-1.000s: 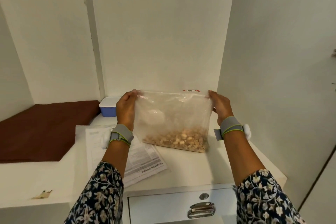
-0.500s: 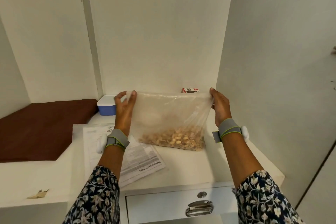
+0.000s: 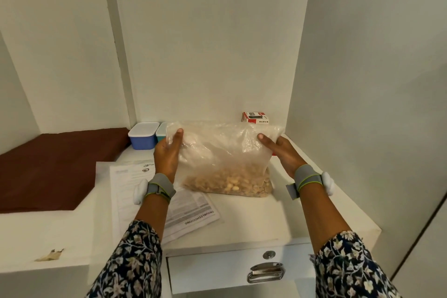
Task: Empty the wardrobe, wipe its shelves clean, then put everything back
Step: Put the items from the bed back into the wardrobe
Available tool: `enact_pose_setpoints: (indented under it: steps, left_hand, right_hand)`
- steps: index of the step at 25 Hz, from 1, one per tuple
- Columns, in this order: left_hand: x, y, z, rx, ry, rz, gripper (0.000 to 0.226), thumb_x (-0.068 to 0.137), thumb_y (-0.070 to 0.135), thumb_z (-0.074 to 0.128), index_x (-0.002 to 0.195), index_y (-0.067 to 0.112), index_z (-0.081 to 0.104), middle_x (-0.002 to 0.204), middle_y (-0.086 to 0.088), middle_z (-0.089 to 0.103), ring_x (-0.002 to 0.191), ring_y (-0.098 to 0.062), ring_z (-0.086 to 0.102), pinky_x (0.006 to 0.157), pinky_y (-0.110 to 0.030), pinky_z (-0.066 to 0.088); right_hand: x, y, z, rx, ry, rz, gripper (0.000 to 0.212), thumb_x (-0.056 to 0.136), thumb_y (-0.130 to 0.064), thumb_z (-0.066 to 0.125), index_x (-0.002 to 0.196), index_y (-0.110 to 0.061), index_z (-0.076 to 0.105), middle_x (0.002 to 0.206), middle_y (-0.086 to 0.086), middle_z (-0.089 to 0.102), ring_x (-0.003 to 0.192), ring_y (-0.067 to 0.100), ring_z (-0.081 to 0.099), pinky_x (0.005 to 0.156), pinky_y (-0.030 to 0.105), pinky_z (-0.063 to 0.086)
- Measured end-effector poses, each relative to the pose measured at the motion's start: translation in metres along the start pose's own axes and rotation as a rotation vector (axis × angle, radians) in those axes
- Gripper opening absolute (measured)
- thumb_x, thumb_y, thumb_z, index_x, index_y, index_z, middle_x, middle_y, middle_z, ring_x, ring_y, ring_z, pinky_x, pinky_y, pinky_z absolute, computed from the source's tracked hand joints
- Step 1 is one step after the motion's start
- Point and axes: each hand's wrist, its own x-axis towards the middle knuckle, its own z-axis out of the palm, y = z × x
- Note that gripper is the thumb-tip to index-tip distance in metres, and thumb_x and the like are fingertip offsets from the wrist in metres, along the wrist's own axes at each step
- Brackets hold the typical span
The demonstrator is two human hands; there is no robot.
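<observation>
Lowering a clear plastic bag [image 3: 222,152] of nuts [image 3: 229,182] onto the white wardrobe shelf [image 3: 302,220] — stretched upright by its top corners a second ago, now slumped lower, its loaded bottom apparently resting on the surface at the edge of the printed sheets [image 3: 191,213]. Pinching the bag's upper left edge in the left hand [image 3: 167,155] and its upper right edge in the right hand [image 3: 281,152], thumbs on the near face, fingers hidden behind the plastic. Just beyond, by the far wall: a blue container [image 3: 142,136] and a teal container [image 3: 160,132] on the left, a red-and-white box [image 3: 256,118] on the right. Farther left, a brown cloth [image 3: 55,164]. Reads as the put-back stage, with this bag all but placed — only the release left to do.
</observation>
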Motion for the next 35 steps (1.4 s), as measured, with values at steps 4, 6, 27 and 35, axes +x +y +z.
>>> enact_pose_setpoints:
  steps: [4,6,27,35]
  left_hand:
    - [-0.005,-0.017,-0.01,0.155,0.003,-0.078,0.045,0.082,0.061,0.059,0.08,0.016,0.055,0.079,0.0,0.053,0.075,-0.013,0.048,0.069,-0.028,0.038]
    - [-0.004,-0.021,-0.012,0.244,0.007,-0.036,0.041,0.085,0.052,0.06,0.074,0.013,0.055,0.075,-0.006,0.052,0.072,-0.016,0.046,0.067,-0.031,0.038]
    - [0.002,-0.025,0.013,0.393,-0.145,-0.529,0.076,0.085,0.065,0.048,0.133,0.006,0.046,0.128,-0.012,0.052,0.113,-0.032,0.052,0.096,-0.04,0.044]
    - [-0.012,-0.047,0.062,0.808,-0.282,-0.433,0.044,0.094,0.017,0.049,0.127,-0.011,0.043,0.13,-0.024,0.05,0.118,-0.039,0.051,0.093,-0.037,0.045]
  right_hand:
    - [0.001,0.022,-0.005,0.019,0.166,-0.015,0.029,0.087,-0.031,0.066,0.11,-0.014,0.065,0.106,0.003,0.071,0.103,0.021,0.066,0.084,0.03,0.053]
    - [0.01,0.025,0.0,0.068,0.301,-0.018,0.033,0.086,-0.034,0.066,0.113,-0.015,0.063,0.111,0.003,0.069,0.1,0.019,0.066,0.089,0.034,0.053]
    - [0.038,0.055,-0.02,-0.289,0.385,0.425,0.055,0.092,-0.013,0.057,0.138,0.002,0.031,0.132,0.021,0.049,0.109,0.033,0.056,0.088,0.035,0.048]
    - [0.061,0.044,-0.065,-0.878,0.275,0.566,0.02,0.089,-0.031,0.062,0.083,-0.013,0.06,0.106,0.016,0.055,0.12,0.026,0.053,0.083,0.028,0.039]
